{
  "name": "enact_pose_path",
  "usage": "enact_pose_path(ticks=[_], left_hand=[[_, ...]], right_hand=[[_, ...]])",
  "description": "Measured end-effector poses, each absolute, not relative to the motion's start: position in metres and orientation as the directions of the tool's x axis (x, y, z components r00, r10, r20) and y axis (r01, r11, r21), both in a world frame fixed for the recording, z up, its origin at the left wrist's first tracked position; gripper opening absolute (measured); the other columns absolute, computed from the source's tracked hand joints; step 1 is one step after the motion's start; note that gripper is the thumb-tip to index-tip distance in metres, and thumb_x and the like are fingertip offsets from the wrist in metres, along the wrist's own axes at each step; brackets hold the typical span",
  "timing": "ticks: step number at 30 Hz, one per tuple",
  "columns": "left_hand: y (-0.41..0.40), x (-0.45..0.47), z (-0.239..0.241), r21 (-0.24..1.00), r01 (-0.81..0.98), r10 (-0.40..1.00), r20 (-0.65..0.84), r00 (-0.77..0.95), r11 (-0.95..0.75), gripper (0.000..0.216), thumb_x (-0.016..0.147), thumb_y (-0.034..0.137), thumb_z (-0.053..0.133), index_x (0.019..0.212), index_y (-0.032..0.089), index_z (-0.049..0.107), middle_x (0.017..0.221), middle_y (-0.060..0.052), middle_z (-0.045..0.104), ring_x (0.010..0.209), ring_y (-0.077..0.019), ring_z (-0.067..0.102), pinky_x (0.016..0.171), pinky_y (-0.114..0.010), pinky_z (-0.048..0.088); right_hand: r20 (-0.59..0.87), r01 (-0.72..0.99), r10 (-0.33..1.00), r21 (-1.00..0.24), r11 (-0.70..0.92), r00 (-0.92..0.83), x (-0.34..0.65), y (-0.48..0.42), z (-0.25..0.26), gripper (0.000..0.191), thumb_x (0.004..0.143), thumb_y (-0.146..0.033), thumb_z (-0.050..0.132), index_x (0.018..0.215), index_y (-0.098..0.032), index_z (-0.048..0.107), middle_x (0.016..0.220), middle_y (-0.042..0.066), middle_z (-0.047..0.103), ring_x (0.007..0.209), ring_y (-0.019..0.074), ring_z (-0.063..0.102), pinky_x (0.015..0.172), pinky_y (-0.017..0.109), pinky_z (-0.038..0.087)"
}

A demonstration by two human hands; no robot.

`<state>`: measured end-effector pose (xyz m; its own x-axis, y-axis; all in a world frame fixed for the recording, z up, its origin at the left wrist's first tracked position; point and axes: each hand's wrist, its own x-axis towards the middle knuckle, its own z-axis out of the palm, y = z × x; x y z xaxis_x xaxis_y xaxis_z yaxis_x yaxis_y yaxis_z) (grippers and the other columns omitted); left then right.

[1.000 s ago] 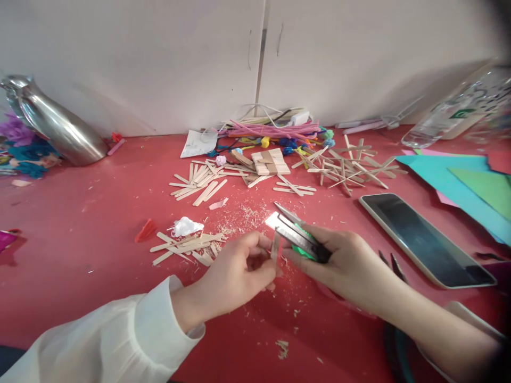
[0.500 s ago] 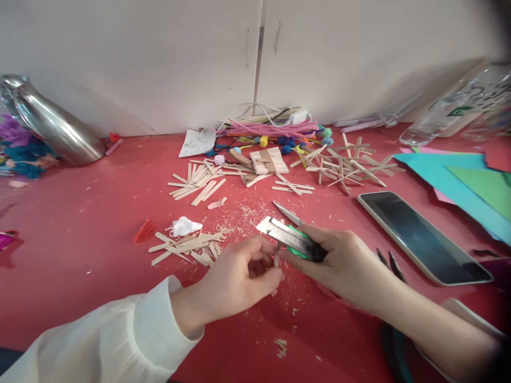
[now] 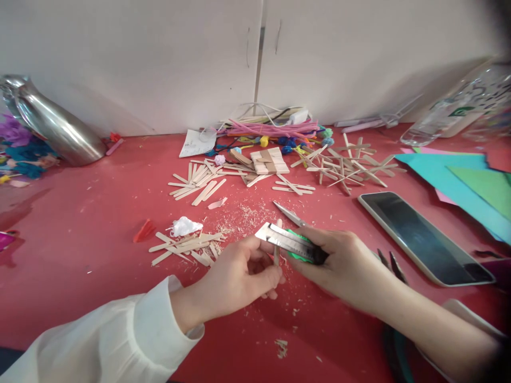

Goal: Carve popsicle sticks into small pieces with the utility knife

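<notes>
My left hand pinches a wooden craft stick that stands nearly upright between thumb and fingers. In my right hand is a box cutter with a green and black handle, its blade pointing left across the stick. Whether the edge touches the wood I cannot tell. The silver tip of scissors or a similar pointed tool shows just beyond the right fingers. Pale wood shavings are scattered behind the hands, and a pile of cut sticks lies to the left beside a white crumpled scrap.
Craft sticks, a stick bundle and pink pipe cleaners lie along the back. A phone, dark-tipped pliers and coloured paper are on the right. A steel jug stands far left; a clear bottle leans far right.
The box cutter has shifted slightly left and down across the stick, and the stick's upper end now shows above the blade. The left hand has barely moved.
</notes>
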<state>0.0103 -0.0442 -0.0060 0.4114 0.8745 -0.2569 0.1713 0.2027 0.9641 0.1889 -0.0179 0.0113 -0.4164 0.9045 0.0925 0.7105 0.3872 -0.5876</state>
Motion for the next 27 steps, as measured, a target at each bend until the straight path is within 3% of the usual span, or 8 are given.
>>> enact_pose_path(ticks=[5, 15, 21, 24, 27], left_hand=[[-0.044, 0.009, -0.005, 0.954, 0.284, 0.884, -0.216, 0.414, 0.1, 0.012, 0.082, 0.026, 0.052, 0.078, 0.015, 0.055, 0.059, 0.001, 0.057, 0.056, -0.0115, 0.059, 0.055, -0.023, 0.048], [-0.045, 0.011, 0.001, 0.937, 0.348, 0.88, -0.194, 0.434, 0.035, 0.018, 0.079, 0.022, 0.049, 0.063, 0.016, 0.053, 0.057, 0.0, 0.057, 0.055, -0.0106, 0.056, 0.052, -0.021, 0.044], [-0.039, 0.011, 0.009, 0.947, 0.054, 0.817, -0.302, 0.492, 0.317, 0.014, 0.077, 0.027, 0.056, 0.07, 0.015, 0.052, 0.056, 0.002, 0.057, 0.043, -0.0063, 0.053, 0.046, -0.018, 0.045], [-0.033, 0.007, 0.009, 0.943, -0.038, 0.844, -0.277, 0.459, 0.33, 0.017, 0.072, 0.028, 0.063, 0.078, 0.016, 0.052, 0.054, 0.004, 0.058, 0.043, -0.0069, 0.054, 0.043, -0.017, 0.044], [-0.031, 0.004, 0.008, 0.959, -0.019, 0.88, -0.25, 0.403, 0.281, 0.014, 0.077, 0.027, 0.059, 0.08, 0.015, 0.051, 0.059, 0.003, 0.06, 0.044, -0.0059, 0.053, 0.045, -0.018, 0.045]], right_hand=[[0.16, 0.718, 0.896, -0.547, 0.43, -0.415, 0.187, -0.019, 0.012, 0.011, 0.07, -0.028, 0.05, 0.065, -0.02, 0.056, 0.05, -0.003, 0.052, 0.044, 0.0092, 0.044, 0.041, 0.02, 0.032], [0.132, 0.705, 0.886, -0.558, 0.437, -0.445, 0.189, -0.022, 0.015, 0.005, 0.066, -0.022, 0.049, 0.062, -0.021, 0.052, 0.048, -0.005, 0.049, 0.044, 0.0091, 0.044, 0.043, 0.02, 0.033], [0.022, 0.608, 0.853, -0.691, 0.391, -0.522, 0.187, -0.024, 0.017, 0.008, 0.067, -0.018, 0.049, 0.064, -0.02, 0.056, 0.05, -0.006, 0.05, 0.044, 0.0076, 0.042, 0.042, 0.019, 0.031], [-0.029, 0.541, 0.822, -0.765, 0.348, -0.569, 0.185, -0.025, 0.021, 0.01, 0.069, -0.017, 0.05, 0.067, -0.019, 0.059, 0.05, -0.006, 0.045, 0.045, 0.0068, 0.037, 0.041, 0.019, 0.029], [-0.065, 0.502, 0.892, -0.844, 0.191, -0.448, 0.187, -0.024, 0.022, 0.014, 0.073, -0.03, 0.053, 0.065, -0.019, 0.055, 0.048, -0.007, 0.036, 0.043, 0.0069, 0.031, 0.039, 0.02, 0.027]])
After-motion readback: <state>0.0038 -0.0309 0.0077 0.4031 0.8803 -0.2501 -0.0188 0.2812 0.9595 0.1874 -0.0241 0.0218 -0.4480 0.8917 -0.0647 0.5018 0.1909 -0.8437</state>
